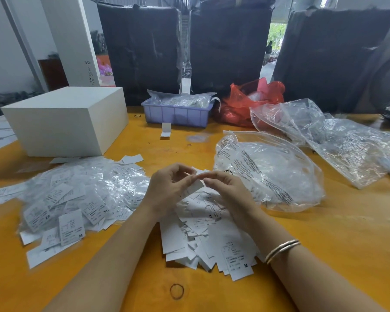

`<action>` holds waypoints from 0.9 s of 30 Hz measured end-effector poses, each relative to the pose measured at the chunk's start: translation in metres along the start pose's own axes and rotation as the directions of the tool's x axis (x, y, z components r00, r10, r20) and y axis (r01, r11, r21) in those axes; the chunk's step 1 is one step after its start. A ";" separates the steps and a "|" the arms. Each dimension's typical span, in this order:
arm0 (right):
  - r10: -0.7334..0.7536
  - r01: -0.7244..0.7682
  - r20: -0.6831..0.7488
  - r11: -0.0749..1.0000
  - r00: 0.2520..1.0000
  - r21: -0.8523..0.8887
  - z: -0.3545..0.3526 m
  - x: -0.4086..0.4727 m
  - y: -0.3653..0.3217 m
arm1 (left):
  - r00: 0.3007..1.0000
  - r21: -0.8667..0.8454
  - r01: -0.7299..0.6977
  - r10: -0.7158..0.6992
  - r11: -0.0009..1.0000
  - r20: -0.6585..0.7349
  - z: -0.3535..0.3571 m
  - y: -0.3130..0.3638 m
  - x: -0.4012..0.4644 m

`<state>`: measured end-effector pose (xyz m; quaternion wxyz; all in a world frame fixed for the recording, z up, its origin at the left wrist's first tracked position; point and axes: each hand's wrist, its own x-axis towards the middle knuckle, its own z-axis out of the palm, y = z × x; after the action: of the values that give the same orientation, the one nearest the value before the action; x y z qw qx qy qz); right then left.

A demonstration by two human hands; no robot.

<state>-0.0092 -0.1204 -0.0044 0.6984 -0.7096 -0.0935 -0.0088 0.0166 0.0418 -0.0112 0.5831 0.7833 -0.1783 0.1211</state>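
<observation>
Both my hands meet over the middle of the yellow table (126, 289). My left hand (167, 188) and my right hand (223, 185) pinch one small white label (195, 186) between their fingertips, above a loose heap of white printed labels (209, 239). A second, wider pile of labels in small clear sleeves (74, 199) lies to the left. My right wrist wears two thin bangles (282, 249).
A white box (63, 124) stands at the back left. A purple bin (178, 113) with bagged items, a red plastic bag (250, 100) and clear plastic bags (270, 172) lie behind and right. A rubber band (176, 291) lies near the front. Tall dark wrapped bundles (230, 48) wall off the far edge.
</observation>
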 end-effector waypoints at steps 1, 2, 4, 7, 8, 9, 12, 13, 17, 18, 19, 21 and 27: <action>0.057 -0.058 0.035 0.998 0.998 0.037 -0.003 0.000 -0.001 | 1.000 -0.009 0.006 -0.006 1.000 0.011 0.000 0.000 0.000; 0.090 -0.094 0.067 0.994 0.994 0.057 -0.006 -0.001 -0.002 | 1.000 -0.022 0.012 -0.012 1.000 0.022 0.000 0.001 -0.001; 0.093 -0.098 0.104 0.994 0.990 0.046 -0.011 -0.001 -0.005 | 0.999 -0.047 0.024 -0.022 0.999 0.034 0.000 0.003 -0.001; -0.110 0.101 -0.063 0.987 0.992 -0.122 -0.019 0.004 -0.010 | 0.999 -0.021 0.024 -0.025 0.999 -0.035 -0.005 0.004 0.002; -0.228 0.191 -0.181 0.961 0.957 -0.200 -0.025 0.005 -0.011 | 0.996 0.038 0.023 -0.020 0.999 -0.090 -0.009 0.004 0.003; -0.349 0.255 -0.292 0.914 0.891 -0.315 -0.031 0.006 -0.013 | 0.988 0.139 0.031 -0.009 0.990 -0.157 -0.013 0.003 0.004; -0.515 0.066 -0.411 0.679 0.752 -0.731 -0.064 0.014 -0.005 | 0.942 0.469 0.163 0.004 0.868 -0.335 -0.026 -0.002 0.004; -0.462 -0.088 -0.419 0.584 0.782 -0.807 -0.075 0.016 0.001 | 0.929 0.533 0.219 -0.006 0.817 -0.371 -0.029 -0.004 0.003; -0.176 -0.377 -0.433 0.280 0.884 -0.883 -0.093 0.022 0.018 | 0.913 0.664 0.342 -0.068 0.665 -0.402 -0.035 -0.008 0.002; -0.168 -0.372 -0.413 0.226 0.895 -0.900 -0.093 0.023 0.019 | 0.918 0.697 0.354 -0.091 0.623 -0.385 -0.035 -0.008 0.002; -0.174 -0.366 -0.397 0.182 0.901 -0.912 -0.091 0.025 0.019 | 0.922 0.730 0.363 -0.109 0.579 -0.373 -0.035 -0.009 0.002; -0.194 -0.364 -0.385 0.132 0.902 -0.922 -0.089 0.027 0.019 | 0.926 0.798 0.368 -0.117 0.478 -0.358 -0.036 -0.011 0.001; -0.339 -0.354 -0.441 0.287 0.831 -0.890 -0.089 0.023 0.019 | 0.948 0.841 0.280 0.007 0.462 -0.319 -0.030 -0.008 0.000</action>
<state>0.0263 -0.2059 -0.0173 0.1259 -0.9454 0.1418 -0.2651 0.0203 0.0723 -0.0096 0.1255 0.9568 0.0569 0.2558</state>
